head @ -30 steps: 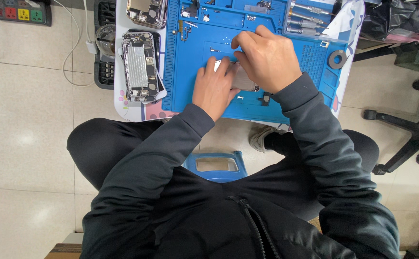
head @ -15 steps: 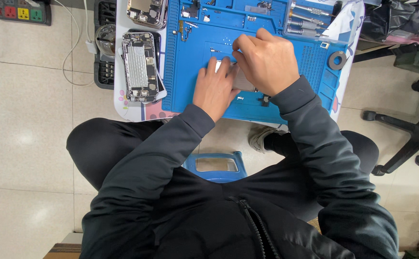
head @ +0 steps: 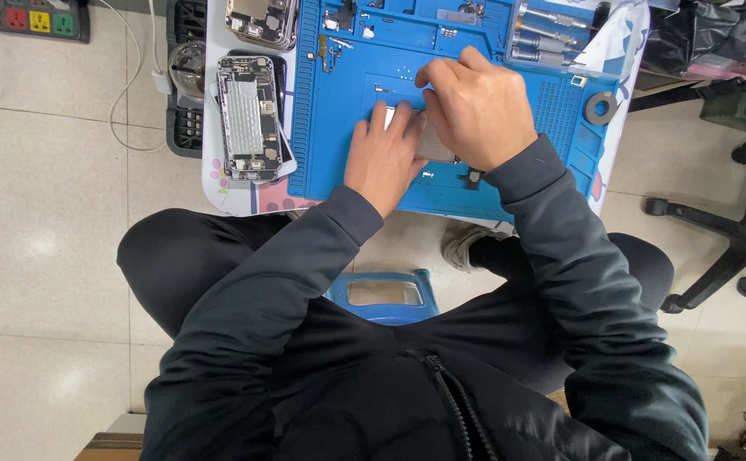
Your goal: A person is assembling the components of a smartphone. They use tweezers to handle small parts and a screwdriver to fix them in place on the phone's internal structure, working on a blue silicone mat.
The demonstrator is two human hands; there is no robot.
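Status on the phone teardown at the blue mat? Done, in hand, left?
Done: an opened phone body lies left of the blue mat, small parts along the mat's top. In hand: left hand and right hand press on a flat grey part. Left: can't tell; the hands hide the work.

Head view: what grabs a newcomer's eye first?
The bright blue silicone repair mat on the small white table stands out, with the left hand and right hand pressed together over a flat grey part at its centre. Left of the mat lies an opened phone body with a silver inner plate. A row of metal screwdrivers sits at the mat's top right.
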